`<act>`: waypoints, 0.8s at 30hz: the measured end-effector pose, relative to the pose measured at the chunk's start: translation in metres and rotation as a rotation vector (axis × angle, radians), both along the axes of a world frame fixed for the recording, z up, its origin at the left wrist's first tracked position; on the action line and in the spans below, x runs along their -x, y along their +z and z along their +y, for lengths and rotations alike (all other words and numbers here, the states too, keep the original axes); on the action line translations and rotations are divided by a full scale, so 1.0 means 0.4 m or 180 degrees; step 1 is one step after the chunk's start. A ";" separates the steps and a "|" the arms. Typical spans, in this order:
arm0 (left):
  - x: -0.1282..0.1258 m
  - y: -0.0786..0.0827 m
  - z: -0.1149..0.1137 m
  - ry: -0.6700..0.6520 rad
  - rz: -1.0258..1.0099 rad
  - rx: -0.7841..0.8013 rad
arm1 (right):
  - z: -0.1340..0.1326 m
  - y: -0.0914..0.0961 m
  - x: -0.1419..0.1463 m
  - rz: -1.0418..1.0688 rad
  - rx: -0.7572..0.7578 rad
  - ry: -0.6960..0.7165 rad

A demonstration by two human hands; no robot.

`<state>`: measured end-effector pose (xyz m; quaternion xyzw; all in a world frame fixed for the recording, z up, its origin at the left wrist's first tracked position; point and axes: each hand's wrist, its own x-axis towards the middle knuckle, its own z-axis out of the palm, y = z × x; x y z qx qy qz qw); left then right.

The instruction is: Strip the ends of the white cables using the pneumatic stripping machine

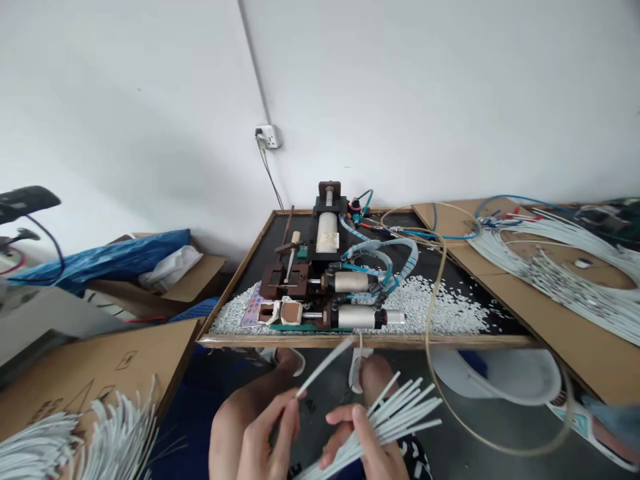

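Note:
Between thumb and fingers, my left hand [273, 437] pinches one white cable [325, 367], its free end pointing up toward the table edge. My right hand [367, 443] is wrapped round a bundle of white cables [405, 410] whose ends fan out to the upper right. Both hands are above my lap, in front of the table. Just beyond them on the table stands a pneumatic machine [327, 233] with metal cylinders [356, 317] and a brown clamp block [291, 312] near the front edge.
Small white cut pieces [445, 307] litter the black tabletop. Coiled white cables [555, 267] lie on cardboard at right, and more cable bundles [117, 433] at left. A yellowish hose [433, 320] loops over the table edge near a white basin [500, 380].

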<state>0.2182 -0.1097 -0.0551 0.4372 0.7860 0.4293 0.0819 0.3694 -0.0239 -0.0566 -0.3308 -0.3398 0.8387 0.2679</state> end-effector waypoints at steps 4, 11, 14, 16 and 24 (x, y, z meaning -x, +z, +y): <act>0.029 -0.088 -0.013 -0.0394 0.0734 0.0460 | -0.012 -0.002 0.003 0.0031 0.0046 0.0028; -0.044 0.010 -0.007 -0.0583 -0.0571 0.0228 | -0.004 -0.012 -0.007 -0.0089 0.0083 -0.0027; -0.085 0.038 0.000 -0.0604 -0.0843 0.0251 | 0.016 -0.016 -0.008 0.0088 0.0090 -0.0012; -0.098 0.032 0.005 -0.0345 -0.0862 0.0279 | 0.024 -0.024 -0.005 0.0119 -0.0106 0.0087; -0.109 0.018 0.002 0.0049 -0.1283 -0.0217 | 0.019 -0.018 0.013 0.0375 0.0076 -0.0021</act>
